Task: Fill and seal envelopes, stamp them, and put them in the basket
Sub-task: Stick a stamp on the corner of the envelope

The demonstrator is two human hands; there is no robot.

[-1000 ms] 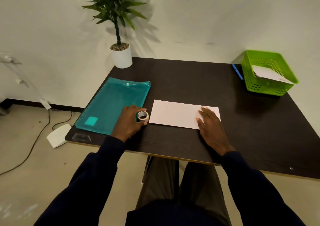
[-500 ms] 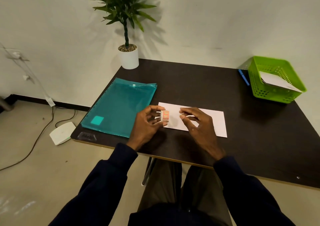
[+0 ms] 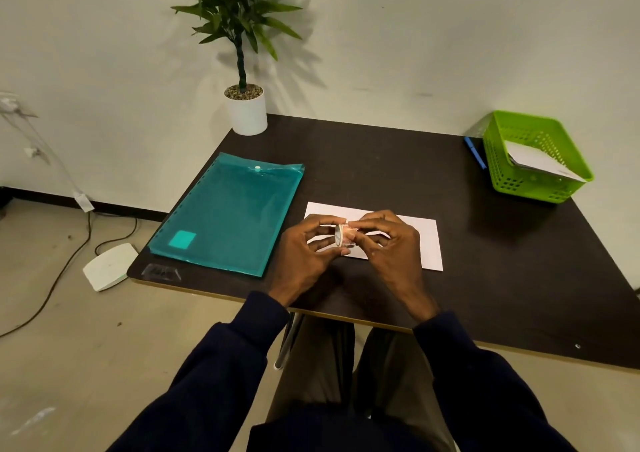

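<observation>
Both hands, the left hand and right hand, pinched a small pinkish stamp roll above the white envelope, while the green basket held white envelopes.

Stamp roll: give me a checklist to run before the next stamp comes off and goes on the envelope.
1. Stamp roll held in left hand: ok.
2. Right hand fingertips on the roll's outer face: ok; whether a stamp edge is lifted: cannot tell.
3. Envelope flat on the table, under both hands: ok.
4. Envelope sealed: cannot tell.
5. Stamp corner of the envelope uncovered: cannot tell; the hands cover its left part.
6. Green basket at the far right, open on top, paper already inside: ok.
</observation>
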